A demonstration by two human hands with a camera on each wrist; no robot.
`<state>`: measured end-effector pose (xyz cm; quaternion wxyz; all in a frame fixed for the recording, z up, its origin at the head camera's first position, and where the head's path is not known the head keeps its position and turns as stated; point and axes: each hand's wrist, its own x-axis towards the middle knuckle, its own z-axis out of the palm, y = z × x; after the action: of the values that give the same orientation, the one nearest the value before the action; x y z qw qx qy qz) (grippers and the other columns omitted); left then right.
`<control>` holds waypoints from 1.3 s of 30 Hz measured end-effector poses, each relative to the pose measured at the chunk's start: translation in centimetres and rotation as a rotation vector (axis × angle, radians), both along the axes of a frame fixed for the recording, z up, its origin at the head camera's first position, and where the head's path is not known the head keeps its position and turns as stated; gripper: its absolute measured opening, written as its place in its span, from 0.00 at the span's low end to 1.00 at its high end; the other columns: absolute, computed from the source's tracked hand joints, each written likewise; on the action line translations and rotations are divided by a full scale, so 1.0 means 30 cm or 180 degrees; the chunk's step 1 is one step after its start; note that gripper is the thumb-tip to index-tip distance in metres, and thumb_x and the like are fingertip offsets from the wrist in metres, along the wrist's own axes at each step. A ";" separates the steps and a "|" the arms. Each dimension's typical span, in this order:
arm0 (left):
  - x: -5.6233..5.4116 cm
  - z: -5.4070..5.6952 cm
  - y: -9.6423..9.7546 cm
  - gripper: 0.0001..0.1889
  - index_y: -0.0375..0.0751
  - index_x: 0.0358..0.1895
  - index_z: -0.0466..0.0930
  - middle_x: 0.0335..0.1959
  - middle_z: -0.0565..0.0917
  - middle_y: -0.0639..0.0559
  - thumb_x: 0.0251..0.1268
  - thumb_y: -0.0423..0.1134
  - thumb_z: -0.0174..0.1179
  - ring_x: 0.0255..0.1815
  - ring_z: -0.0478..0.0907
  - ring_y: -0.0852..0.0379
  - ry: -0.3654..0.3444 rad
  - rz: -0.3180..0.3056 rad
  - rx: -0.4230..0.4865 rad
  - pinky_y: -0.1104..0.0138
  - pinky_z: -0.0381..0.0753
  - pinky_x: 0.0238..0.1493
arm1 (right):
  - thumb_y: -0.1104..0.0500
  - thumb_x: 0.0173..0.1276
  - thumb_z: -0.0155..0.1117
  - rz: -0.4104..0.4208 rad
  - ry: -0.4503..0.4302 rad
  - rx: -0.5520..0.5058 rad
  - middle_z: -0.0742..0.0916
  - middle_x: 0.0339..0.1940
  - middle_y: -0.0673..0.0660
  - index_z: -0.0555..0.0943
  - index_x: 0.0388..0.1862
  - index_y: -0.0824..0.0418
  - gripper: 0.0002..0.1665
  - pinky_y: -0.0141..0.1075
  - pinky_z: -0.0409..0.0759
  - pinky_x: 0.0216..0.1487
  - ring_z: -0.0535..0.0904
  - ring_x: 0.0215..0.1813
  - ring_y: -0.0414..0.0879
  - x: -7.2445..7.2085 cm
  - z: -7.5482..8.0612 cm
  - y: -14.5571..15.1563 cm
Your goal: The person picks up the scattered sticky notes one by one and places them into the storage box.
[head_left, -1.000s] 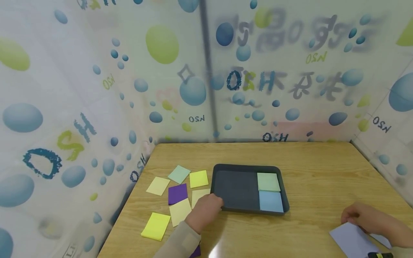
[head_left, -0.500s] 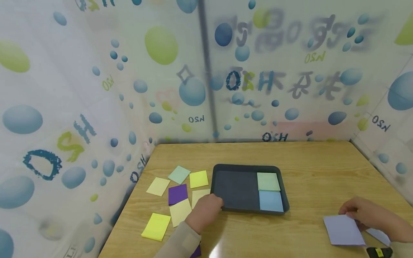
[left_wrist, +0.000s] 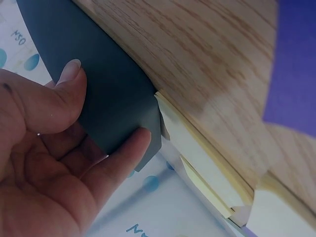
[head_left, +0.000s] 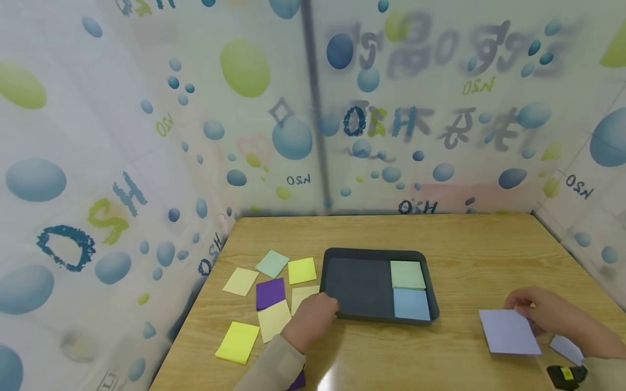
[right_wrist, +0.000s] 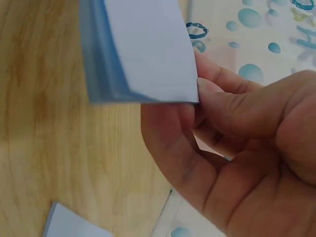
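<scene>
My left hand (head_left: 312, 321) grips the near left corner of a dark grey tray (head_left: 362, 285). In the left wrist view, the thumb and fingers lie along the outside of the tray's wall (left_wrist: 111, 84). A light green sticky note pad (head_left: 408, 275) and a light blue one (head_left: 411, 303) sit along the tray's right end. My right hand (head_left: 550, 315) pinches a lavender sticky note pad (head_left: 509, 332) at its edge, right of the tray. In the right wrist view, the thumb presses near a corner of this pad (right_wrist: 153, 54), whose sheets fan apart at the side.
Several pads lie left of the tray, among them a purple one (head_left: 270, 294), a bright yellow one (head_left: 237, 342) and a pale green one (head_left: 272, 264). Another lavender pad (head_left: 566, 348) lies by the right wrist. Printed curtains stand behind the wooden table (head_left: 489, 244).
My right hand has moved left and away from me with the lavender pad, which has turned squarer to the view. The left hand and the tray have stayed in place.
</scene>
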<state>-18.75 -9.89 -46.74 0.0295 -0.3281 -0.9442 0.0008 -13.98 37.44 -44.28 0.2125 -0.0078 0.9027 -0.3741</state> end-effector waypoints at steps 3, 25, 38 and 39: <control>0.003 0.005 0.001 0.05 0.47 0.28 0.87 0.24 0.86 0.55 0.61 0.36 0.70 0.24 0.81 0.61 0.0021 0.0006 -0.0017 0.69 0.79 0.25 | 0.75 0.74 0.46 0.0014 0.0050 0.0097 0.80 0.37 0.56 0.79 0.45 0.69 0.14 0.41 0.86 0.33 0.80 0.38 0.48 -0.012 0.010 -0.009; 0.001 0.004 0.003 0.02 0.48 0.31 0.89 0.26 0.87 0.55 0.61 0.39 0.71 0.25 0.82 0.61 0.0015 0.0024 -0.0065 0.69 0.80 0.26 | 0.72 0.77 0.46 0.0115 0.0458 0.0244 0.77 0.33 0.56 0.80 0.48 0.68 0.14 0.38 0.81 0.33 0.73 0.36 0.48 -0.114 0.081 -0.131; 0.003 0.004 0.002 0.03 0.48 0.30 0.89 0.25 0.87 0.55 0.60 0.39 0.71 0.26 0.82 0.60 0.0006 0.0083 -0.0064 0.69 0.80 0.26 | 0.71 0.76 0.49 0.0069 0.0421 0.0259 0.79 0.37 0.58 0.80 0.50 0.66 0.12 0.38 0.83 0.36 0.76 0.37 0.48 -0.185 0.105 -0.249; 0.003 0.004 0.002 0.03 0.49 0.30 0.89 0.25 0.87 0.55 0.60 0.39 0.71 0.26 0.82 0.61 0.0014 0.0083 -0.0062 0.69 0.80 0.26 | 0.71 0.76 0.49 0.0071 0.0411 0.0253 0.79 0.37 0.58 0.80 0.50 0.66 0.12 0.39 0.84 0.37 0.76 0.38 0.48 -0.189 0.106 -0.256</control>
<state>-18.67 -9.83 -46.62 0.0284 -0.3161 -0.9482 0.0111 -19.66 29.75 -41.10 0.1581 -0.0336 0.9285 -0.3342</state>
